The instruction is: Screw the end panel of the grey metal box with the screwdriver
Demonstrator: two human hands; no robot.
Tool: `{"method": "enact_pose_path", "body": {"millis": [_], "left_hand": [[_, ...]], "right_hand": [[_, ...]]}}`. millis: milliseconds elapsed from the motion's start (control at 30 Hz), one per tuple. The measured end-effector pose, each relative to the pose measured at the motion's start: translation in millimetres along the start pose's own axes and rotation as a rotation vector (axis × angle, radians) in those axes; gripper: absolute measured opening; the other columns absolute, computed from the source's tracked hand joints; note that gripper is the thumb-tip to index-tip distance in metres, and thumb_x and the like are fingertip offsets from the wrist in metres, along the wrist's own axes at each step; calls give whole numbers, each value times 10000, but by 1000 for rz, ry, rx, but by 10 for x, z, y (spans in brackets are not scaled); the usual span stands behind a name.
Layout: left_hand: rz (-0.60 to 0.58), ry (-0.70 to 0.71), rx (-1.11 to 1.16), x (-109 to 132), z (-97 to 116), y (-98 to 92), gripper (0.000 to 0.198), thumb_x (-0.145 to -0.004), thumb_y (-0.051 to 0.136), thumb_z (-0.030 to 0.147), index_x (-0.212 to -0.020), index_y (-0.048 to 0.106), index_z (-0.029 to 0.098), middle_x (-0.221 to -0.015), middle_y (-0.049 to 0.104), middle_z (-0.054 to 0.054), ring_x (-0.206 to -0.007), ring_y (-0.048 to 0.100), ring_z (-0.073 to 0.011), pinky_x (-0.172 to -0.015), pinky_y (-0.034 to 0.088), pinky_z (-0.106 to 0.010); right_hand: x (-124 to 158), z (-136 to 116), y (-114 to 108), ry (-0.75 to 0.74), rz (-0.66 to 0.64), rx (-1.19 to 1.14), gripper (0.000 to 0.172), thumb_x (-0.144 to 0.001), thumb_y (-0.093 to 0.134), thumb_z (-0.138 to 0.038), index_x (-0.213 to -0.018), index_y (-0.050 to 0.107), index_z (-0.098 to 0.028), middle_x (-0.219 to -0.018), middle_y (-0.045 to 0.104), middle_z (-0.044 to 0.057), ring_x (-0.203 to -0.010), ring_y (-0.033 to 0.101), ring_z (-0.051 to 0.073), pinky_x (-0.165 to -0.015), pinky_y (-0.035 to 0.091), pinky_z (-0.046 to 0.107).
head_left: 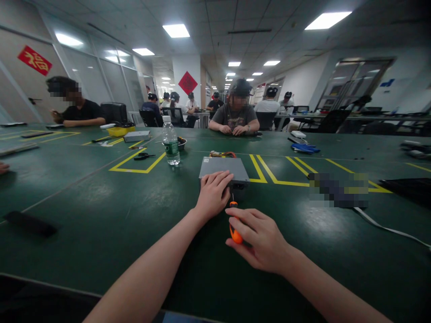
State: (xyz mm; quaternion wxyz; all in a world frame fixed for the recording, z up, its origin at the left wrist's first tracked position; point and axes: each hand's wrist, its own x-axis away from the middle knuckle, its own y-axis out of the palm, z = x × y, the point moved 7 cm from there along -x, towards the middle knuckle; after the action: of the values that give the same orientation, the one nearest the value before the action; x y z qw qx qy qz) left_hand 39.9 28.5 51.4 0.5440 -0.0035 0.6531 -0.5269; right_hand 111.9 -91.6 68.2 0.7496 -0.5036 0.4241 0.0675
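A grey computer power supply (224,164) sits on the green table in front of me, its coloured cables bunched behind it. My left hand (215,190) lies over its near top edge, fingers on the lid and thumb down at the front side, holding it. Just to the right, my right hand (257,237) grips an orange and black screwdriver (236,235) between thumb and fingers. Its thin shaft points at the near side of the power supply; whether the tip touches a screw is hidden.
A water bottle (171,143) stands left of the power supply, beside a metal bowl (182,143). Further left are a yellow tray (120,131) and another grey box (137,136). Blue gloves (305,148) lie at right. A person (235,112) sits opposite; another (76,105) sits left.
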Motion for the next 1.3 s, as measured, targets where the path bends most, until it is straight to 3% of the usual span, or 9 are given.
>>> {"method": "enact_pose_path", "body": {"millis": [100, 233, 333, 567, 700, 800, 1033, 1167, 1300], "left_hand": [[-6, 1, 9, -11, 6, 6, 378, -823, 453, 181, -1191, 492, 258, -1278, 516, -3, -1177, 416, -177, -975, 270, -363], [-18, 3, 31, -22, -15, -1, 362, -827, 441, 176, -1173, 504, 263, -1262, 529, 0, -1166, 423, -173, -964, 273, -362], [-22, 0, 45, -28, -39, -10, 334, -837, 431, 184, -1147, 521, 269, -1239, 546, 4, -1152, 433, -169, -954, 277, -360], [-10, -12, 49, -29, -52, -27, 304, -833, 452, 197, -1115, 538, 272, -1215, 560, 12, -1137, 439, -167, -939, 280, -356], [-7, -18, 31, -35, -56, -30, 300, -823, 470, 200, -1104, 547, 272, -1191, 572, 8, -1116, 452, -167, -934, 288, -359], [-6, -22, 27, -37, -57, -33, 289, -821, 476, 205, -1090, 555, 274, -1178, 579, 8, -1106, 458, -167, -925, 294, -357], [10, -32, 22, -29, -49, -34, 270, -825, 485, 223, -1082, 554, 272, -1184, 577, 7, -1109, 457, -176, -926, 291, -363], [13, -41, 25, -28, -56, -21, 253, -831, 485, 240, -1072, 553, 270, -1184, 578, 5, -1111, 455, -183, -929, 282, -369], [16, -39, 23, -30, -58, -12, 256, -830, 492, 243, -1078, 547, 274, -1188, 575, 9, -1111, 456, -181, -925, 283, -368]], "right_hand": [[46, 42, -21, 16, 32, -20, 202, -833, 516, -294, -967, 485, -146, -989, 619, 141, -851, 599, 190, -715, 499, 331], [106, 55, 18, 25, -125, -32, 310, -857, 461, -367, -1066, 500, -141, -1080, 573, 165, -912, 586, 218, -724, 498, 347], [117, 32, 43, 0, -209, -30, 332, -880, 401, -329, -1155, 494, -168, -1150, 535, 167, -999, 556, 230, -752, 490, 353], [122, 67, -8, 47, 1, -62, 246, -825, 538, -342, -959, 479, -143, -1034, 608, 162, -786, 618, 186, -636, 511, 304], [129, 62, 46, 63, -115, -68, 325, -844, 497, -350, -1093, 462, -145, -1124, 569, 164, -945, 598, 215, -715, 522, 323], [121, 44, 52, 13, -165, -2, 353, -848, 476, -236, -1190, 455, -152, -1154, 558, 153, -998, 581, 210, -748, 518, 312], [123, 89, -42, -21, 103, 95, 131, -827, 562, -264, -865, 509, -151, -903, 638, 110, -698, 608, 150, -591, 514, 267], [122, 130, 36, 2, 74, 149, 39, -839, 525, -177, -851, 511, -142, -878, 600, 96, -685, 575, 134, -590, 490, 247], [138, 230, 105, 64, -14, 234, 97, -852, 468, -115, -902, 545, -147, -878, 572, 82, -704, 553, 135, -592, 446, 245]]}}
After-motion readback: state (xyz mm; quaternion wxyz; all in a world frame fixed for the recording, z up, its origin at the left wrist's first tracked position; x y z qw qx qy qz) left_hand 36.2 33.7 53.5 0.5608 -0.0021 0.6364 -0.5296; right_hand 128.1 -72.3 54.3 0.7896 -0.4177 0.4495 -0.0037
